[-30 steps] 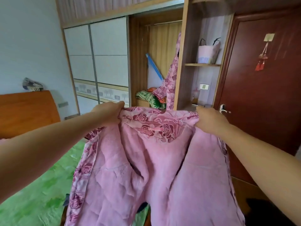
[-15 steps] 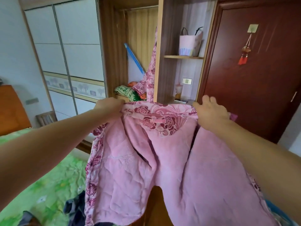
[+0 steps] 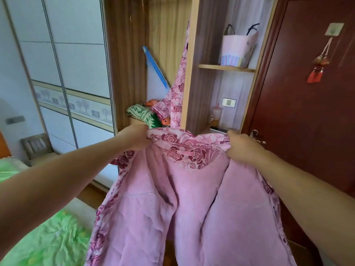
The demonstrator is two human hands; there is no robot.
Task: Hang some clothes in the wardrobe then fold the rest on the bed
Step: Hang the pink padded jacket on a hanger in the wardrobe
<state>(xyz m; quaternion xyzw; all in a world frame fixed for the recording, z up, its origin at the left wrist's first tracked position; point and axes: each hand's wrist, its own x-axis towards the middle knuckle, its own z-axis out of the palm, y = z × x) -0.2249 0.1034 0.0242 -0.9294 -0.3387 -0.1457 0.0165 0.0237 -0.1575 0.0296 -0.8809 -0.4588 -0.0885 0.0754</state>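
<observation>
While both hands hold it up: the pink jacket (image 3: pixel 192 198) hangs spread open in front of the wardrobe (image 3: pixel 189 77), fleecy lining toward the camera and rose-print collar on top.
Left hand (image 3: pixel 137 136): fingers curled round the left end of the collar, gripping the cloth.
Right hand (image 3: pixel 241 146): bunches the right end of the collar in a closed grip.
Jacket's place: in the air before the wardrobe's open compartment; its hem drops out of view at the bottom edge.
Hanging loop (image 3: pixel 186 153): a small pink strip sewn inside the collar, between the two hands, touched by neither.
Inside the wardrobe: a rose-print garment (image 3: pixel 177 96) hangs at the right side of the open compartment, above a heap of green and orange cloth (image 3: pixel 146 116).
Bed (image 3: pixel 48 237): green cover, left of the wardrobe and low in view.
Step in hand: most likely the hanging part, with the jacket opened out and presented to the wardrobe.
Next move: it calls for a hanger or hook, and none shows; any rail lies above the frame. One hand would have to let go to fetch it, leaving the other to carry a thick, floppy jacket by the collar alone.
</observation>
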